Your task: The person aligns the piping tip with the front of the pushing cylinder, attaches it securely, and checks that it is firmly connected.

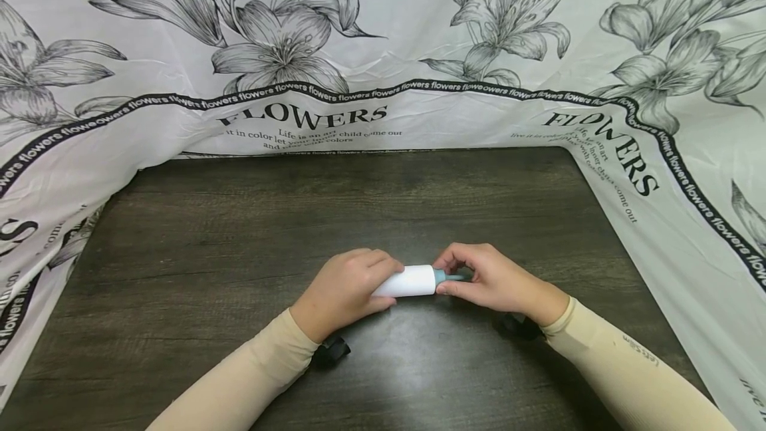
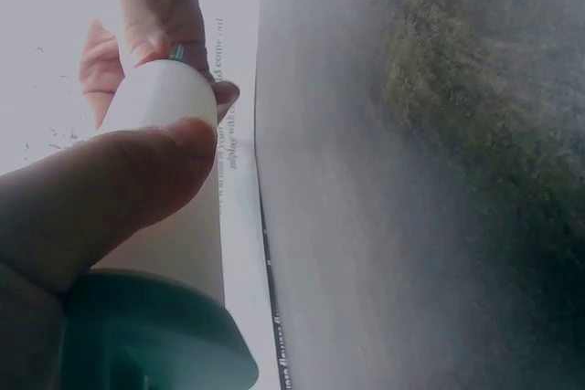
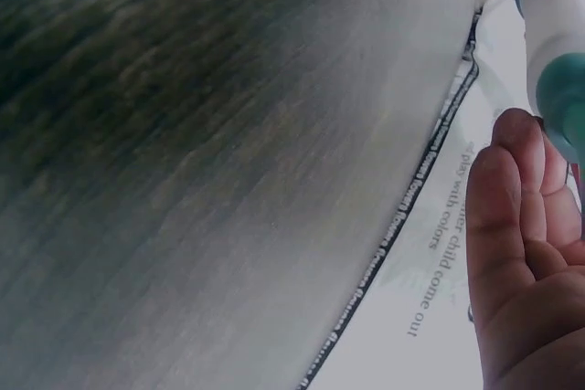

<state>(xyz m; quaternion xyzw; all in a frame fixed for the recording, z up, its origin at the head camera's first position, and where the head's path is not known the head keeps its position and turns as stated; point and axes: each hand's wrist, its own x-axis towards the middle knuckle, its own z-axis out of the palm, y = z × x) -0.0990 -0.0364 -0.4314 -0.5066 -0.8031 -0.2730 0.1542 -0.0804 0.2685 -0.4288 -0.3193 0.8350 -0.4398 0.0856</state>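
Note:
A white cylindrical bottle [image 1: 415, 281] with a slim teal nozzle [image 1: 457, 277] lies roughly level above the front middle of the table. My left hand [image 1: 353, 285] grips its body from the left, thumb along the near side. At the nozzle end, the thumb and forefinger of my right hand [image 1: 493, 279] pinch around the teal collar. In the left wrist view, a wide teal base [image 2: 155, 335] shows at the bottle's other end. The right wrist view catches the teal collar [image 3: 559, 98] beside my bent fingers; the thumb's contact is out of that picture.
Beneath both hands is a dark wood-grain table [image 1: 335, 205]. A white cloth [image 1: 407, 118] with flower prints and lettering hangs behind it and along both sides. Black wrist mounts [image 1: 332, 351] sit under the cream sleeves [image 1: 239, 378].

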